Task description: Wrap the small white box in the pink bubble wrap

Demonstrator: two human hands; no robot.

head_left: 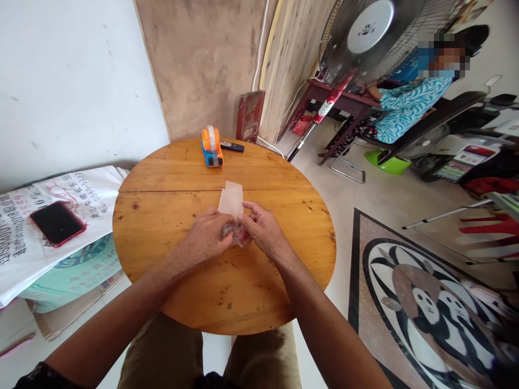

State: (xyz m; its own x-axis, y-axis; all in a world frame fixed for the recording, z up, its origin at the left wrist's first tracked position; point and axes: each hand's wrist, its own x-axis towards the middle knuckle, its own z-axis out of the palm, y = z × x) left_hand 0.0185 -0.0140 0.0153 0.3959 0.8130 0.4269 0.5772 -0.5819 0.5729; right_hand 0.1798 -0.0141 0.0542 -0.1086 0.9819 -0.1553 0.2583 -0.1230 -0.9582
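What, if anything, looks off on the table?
Nothing stands out. The left hand and right hand pinch the near end of a pale packet lying on the round table. The tape dispenser stands upright beside a black handset at the far edge. No spill or damage shows.

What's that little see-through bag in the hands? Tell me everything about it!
The plastic bag looks thin, pale and half see-through, a small rectangle. Its far end lies flat on the round wooden table, pointing toward the orange tape dispenser. Its near end is bunched up, pinched between the left hand and the right hand. Any contents cannot be told.
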